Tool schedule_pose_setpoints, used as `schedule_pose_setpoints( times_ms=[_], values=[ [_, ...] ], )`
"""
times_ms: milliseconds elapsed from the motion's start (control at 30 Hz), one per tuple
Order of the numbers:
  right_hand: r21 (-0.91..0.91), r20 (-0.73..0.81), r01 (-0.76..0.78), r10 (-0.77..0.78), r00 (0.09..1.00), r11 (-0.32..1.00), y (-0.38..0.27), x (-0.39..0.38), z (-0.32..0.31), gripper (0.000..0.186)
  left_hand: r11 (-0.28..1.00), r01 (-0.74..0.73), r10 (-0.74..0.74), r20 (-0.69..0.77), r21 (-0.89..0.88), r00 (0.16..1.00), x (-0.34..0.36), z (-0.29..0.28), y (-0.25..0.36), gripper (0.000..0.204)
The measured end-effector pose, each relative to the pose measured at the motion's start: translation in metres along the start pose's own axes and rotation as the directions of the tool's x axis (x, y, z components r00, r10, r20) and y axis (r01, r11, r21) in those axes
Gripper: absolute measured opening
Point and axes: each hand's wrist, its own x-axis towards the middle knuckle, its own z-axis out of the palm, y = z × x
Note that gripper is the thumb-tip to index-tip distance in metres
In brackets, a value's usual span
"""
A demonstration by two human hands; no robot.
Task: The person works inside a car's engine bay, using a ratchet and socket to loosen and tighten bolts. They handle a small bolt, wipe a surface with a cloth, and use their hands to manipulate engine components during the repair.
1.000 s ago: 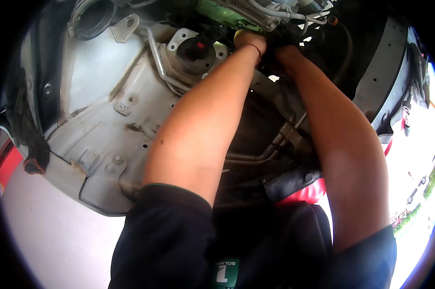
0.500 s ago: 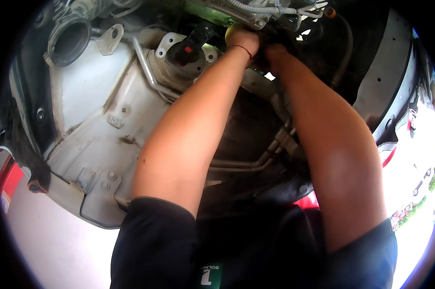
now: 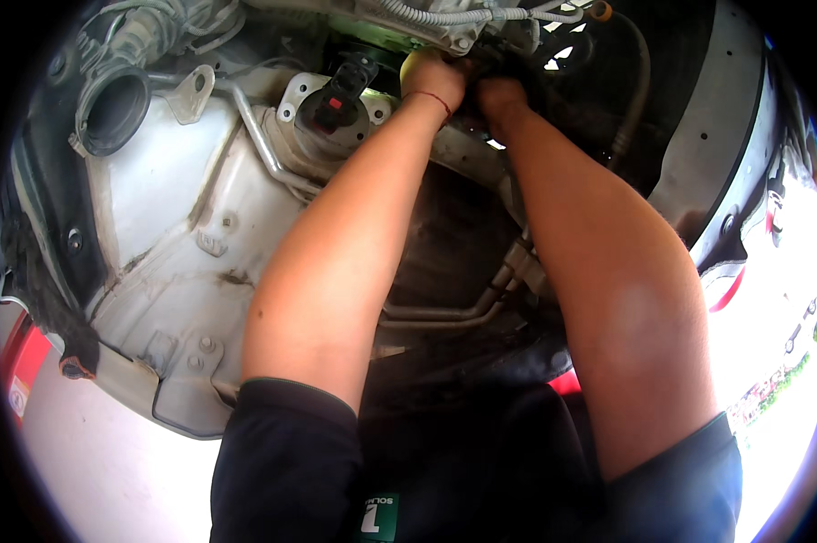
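Observation:
Both my arms reach far into a vehicle's engine bay. My left hand (image 3: 434,76), with a thin red string bracelet (image 3: 434,97) at its wrist, is closed below a metal bracket (image 3: 461,40). Close by on its right, my right hand (image 3: 501,94) is curled in shadow against dark parts. What either hand grips is hidden, since most of the fingertips are turned away or in the dark. Left of my left hand stands a round mount (image 3: 338,118) on a white plate, with a black connector with a red tab (image 3: 336,102) over it.
A grey corrugated conduit (image 3: 426,16) crosses above my hands. At the left are an open round black duct (image 3: 114,113) and a bent metal pipe (image 3: 259,140) along the pale inner body panel (image 3: 159,172). Metal pipes (image 3: 453,314) run beneath my forearms. A dark hose (image 3: 642,90) hangs at right.
The view has shifted slightly, so the bay and my arms sit a little further left. Both hands stay close together at the same spot, with only a small change in their pose.

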Motion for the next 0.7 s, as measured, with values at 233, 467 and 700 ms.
schedule_pose_setpoints(
  times_ms=[233, 467, 700],
  values=[
    [0.048, 0.18, -0.07, 0.06, 0.982, 0.996, 0.005, 0.016, 0.006, 0.032, 0.987, -0.121, 0.121, 0.009, 0.103, 0.993, 0.009, 0.005, -0.015, 0.035],
    [-0.1, 0.035, 0.033, -0.029, 0.999, 0.994, -0.007, 0.006, -0.004, 0.015, 0.899, -0.319, 0.341, -0.023, 0.299, 0.94, 0.021, 0.013, -0.037, 0.039],
    [0.424, 0.173, -0.319, 0.27, 0.947, 0.847, 0.005, 0.031, 0.016, 0.019, 0.939, -0.193, 0.21, -0.028, 0.284, 0.977, 0.016, 0.025, -0.02, 0.048]
  ],
)
